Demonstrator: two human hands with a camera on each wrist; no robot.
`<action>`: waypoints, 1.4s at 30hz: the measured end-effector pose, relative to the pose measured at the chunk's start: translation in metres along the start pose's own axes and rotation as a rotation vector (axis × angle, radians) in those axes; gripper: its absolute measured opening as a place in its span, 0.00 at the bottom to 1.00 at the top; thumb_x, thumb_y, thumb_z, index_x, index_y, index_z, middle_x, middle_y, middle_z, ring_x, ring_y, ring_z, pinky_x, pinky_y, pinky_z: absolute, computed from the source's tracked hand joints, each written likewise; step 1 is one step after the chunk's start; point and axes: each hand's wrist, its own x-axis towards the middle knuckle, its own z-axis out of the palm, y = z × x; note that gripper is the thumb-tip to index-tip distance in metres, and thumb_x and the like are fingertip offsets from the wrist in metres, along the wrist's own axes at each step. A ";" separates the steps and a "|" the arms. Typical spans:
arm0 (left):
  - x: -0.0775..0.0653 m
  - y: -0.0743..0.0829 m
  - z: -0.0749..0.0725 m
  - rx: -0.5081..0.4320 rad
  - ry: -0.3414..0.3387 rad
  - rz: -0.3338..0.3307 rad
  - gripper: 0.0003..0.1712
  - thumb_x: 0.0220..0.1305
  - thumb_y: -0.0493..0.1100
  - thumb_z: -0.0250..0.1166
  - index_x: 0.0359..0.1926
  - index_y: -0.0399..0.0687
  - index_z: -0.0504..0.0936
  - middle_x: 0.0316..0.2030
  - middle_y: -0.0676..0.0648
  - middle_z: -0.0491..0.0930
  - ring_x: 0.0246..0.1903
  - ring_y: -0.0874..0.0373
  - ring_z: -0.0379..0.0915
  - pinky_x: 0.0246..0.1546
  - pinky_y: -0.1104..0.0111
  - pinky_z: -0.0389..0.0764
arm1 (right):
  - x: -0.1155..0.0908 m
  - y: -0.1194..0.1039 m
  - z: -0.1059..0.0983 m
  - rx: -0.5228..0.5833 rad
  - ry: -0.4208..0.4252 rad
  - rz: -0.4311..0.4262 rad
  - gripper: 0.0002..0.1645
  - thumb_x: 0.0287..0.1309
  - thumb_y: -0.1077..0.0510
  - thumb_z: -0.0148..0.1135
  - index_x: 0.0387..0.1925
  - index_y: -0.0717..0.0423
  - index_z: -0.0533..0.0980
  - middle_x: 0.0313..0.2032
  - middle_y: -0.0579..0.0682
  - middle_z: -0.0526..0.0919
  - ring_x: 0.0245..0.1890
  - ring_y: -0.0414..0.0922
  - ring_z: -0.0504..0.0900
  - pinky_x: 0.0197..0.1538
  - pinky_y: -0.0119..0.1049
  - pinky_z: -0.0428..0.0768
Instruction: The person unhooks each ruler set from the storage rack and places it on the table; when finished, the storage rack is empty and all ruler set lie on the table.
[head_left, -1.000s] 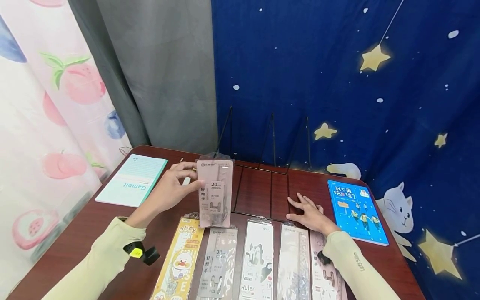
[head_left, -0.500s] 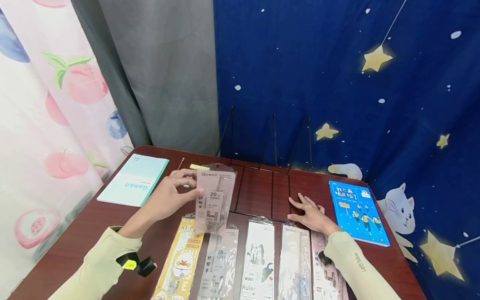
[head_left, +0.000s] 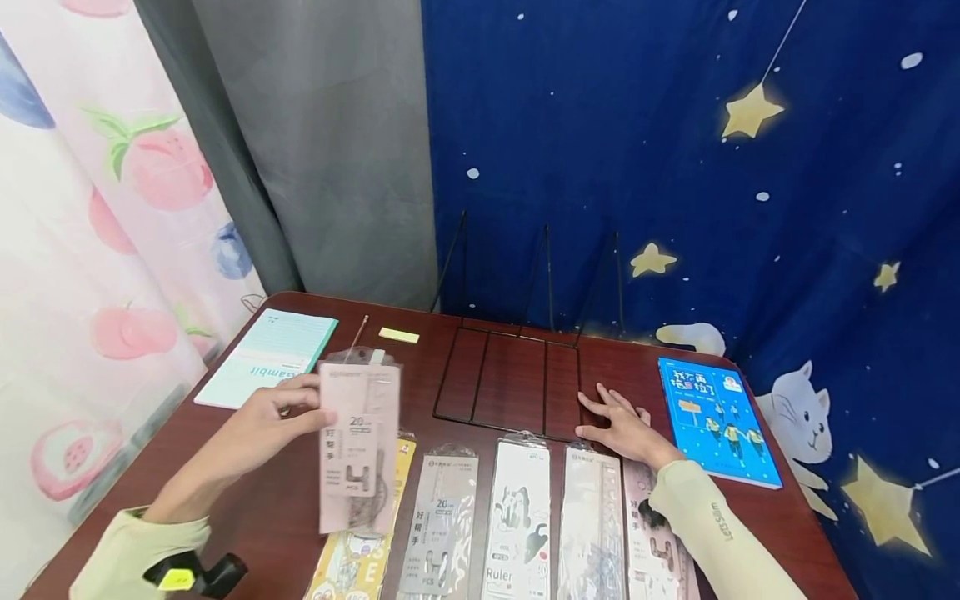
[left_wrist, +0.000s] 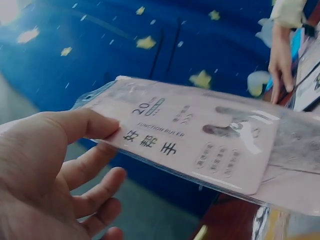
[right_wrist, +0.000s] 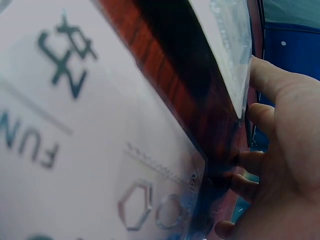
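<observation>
My left hand (head_left: 273, 429) pinches a pink ruler set pack (head_left: 360, 454) by its left edge, thumb in front. It is held up over the yellow duck pack (head_left: 360, 554), hiding part of it. In the left wrist view the pink pack (left_wrist: 200, 145) is tilted, with the other fingers loosely curled below. My right hand (head_left: 618, 425) rests on the table, fingers spread, fingertips at the right edge of a black wire rack (head_left: 510, 383). Below that hand lie a clear-fronted pack (head_left: 590, 525) and another pink pack (head_left: 652, 533), partly covered by the sleeve.
A grey ruler pack (head_left: 441, 525) and a white cat ruler pack (head_left: 516, 517) lie in the front row. Left are a notebook (head_left: 255, 358), a pencil (head_left: 359, 331) and a yellow strip (head_left: 399, 335). A blue book (head_left: 720, 421) lies right. The rack's wire supports rise behind.
My left hand has carried the pink pack left and down, away from the rack, uncovering the rack's left side and the grey pack. The right hand has stayed in place.
</observation>
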 end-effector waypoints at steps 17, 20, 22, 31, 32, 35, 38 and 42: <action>-0.020 -0.111 -0.027 0.259 -0.123 -0.135 0.11 0.67 0.48 0.72 0.40 0.45 0.90 0.57 0.32 0.81 0.60 0.33 0.76 0.49 0.59 0.80 | 0.004 -0.001 0.000 -0.012 -0.016 -0.006 0.46 0.70 0.36 0.62 0.80 0.47 0.59 0.83 0.63 0.42 0.82 0.67 0.38 0.69 0.77 0.40; -0.018 -0.115 -0.018 0.324 -0.061 -0.110 0.08 0.61 0.48 0.76 0.33 0.49 0.90 0.52 0.35 0.84 0.58 0.33 0.76 0.51 0.51 0.78 | 0.003 -0.001 0.001 -0.011 -0.017 -0.002 0.46 0.70 0.36 0.62 0.81 0.47 0.59 0.83 0.62 0.42 0.82 0.67 0.38 0.69 0.76 0.40; -0.017 -0.115 -0.016 0.395 -0.037 -0.124 0.09 0.59 0.50 0.78 0.32 0.51 0.90 0.52 0.37 0.84 0.59 0.31 0.73 0.53 0.41 0.73 | 0.002 -0.001 0.001 -0.008 -0.017 0.002 0.47 0.69 0.36 0.62 0.81 0.47 0.59 0.83 0.62 0.41 0.82 0.66 0.38 0.69 0.76 0.40; -0.015 -0.112 -0.013 0.608 -0.019 -0.185 0.13 0.55 0.61 0.77 0.24 0.65 0.85 0.56 0.34 0.80 0.61 0.24 0.60 0.51 0.30 0.58 | 0.002 -0.003 0.000 -0.015 -0.001 0.007 0.47 0.69 0.35 0.62 0.80 0.48 0.59 0.83 0.63 0.42 0.82 0.68 0.38 0.68 0.76 0.41; -0.016 -0.112 -0.013 0.622 -0.013 -0.189 0.14 0.55 0.61 0.77 0.23 0.65 0.84 0.55 0.34 0.80 0.60 0.24 0.61 0.50 0.30 0.59 | 0.002 -0.003 0.000 -0.015 -0.005 0.008 0.47 0.69 0.35 0.62 0.80 0.48 0.59 0.83 0.63 0.42 0.82 0.67 0.38 0.68 0.76 0.41; -0.018 -0.110 -0.012 0.647 0.012 -0.211 0.18 0.54 0.62 0.78 0.22 0.60 0.82 0.52 0.33 0.80 0.57 0.24 0.62 0.47 0.32 0.62 | 0.003 -0.004 0.000 -0.014 -0.016 0.006 0.47 0.69 0.35 0.61 0.81 0.47 0.59 0.83 0.63 0.42 0.82 0.67 0.38 0.69 0.76 0.40; -0.018 -0.105 -0.011 0.662 0.039 -0.235 0.21 0.53 0.61 0.78 0.24 0.55 0.80 0.49 0.31 0.78 0.55 0.24 0.62 0.45 0.35 0.62 | 0.004 -0.005 0.000 -0.017 -0.017 0.002 0.47 0.69 0.35 0.62 0.80 0.47 0.59 0.83 0.63 0.42 0.82 0.67 0.38 0.69 0.77 0.39; -0.009 -0.093 -0.008 0.680 0.109 -0.221 0.22 0.59 0.60 0.75 0.32 0.47 0.82 0.51 0.27 0.77 0.53 0.26 0.65 0.44 0.36 0.64 | 0.006 -0.005 0.000 -0.021 -0.010 0.006 0.46 0.70 0.36 0.62 0.81 0.46 0.59 0.83 0.62 0.42 0.82 0.66 0.38 0.70 0.77 0.38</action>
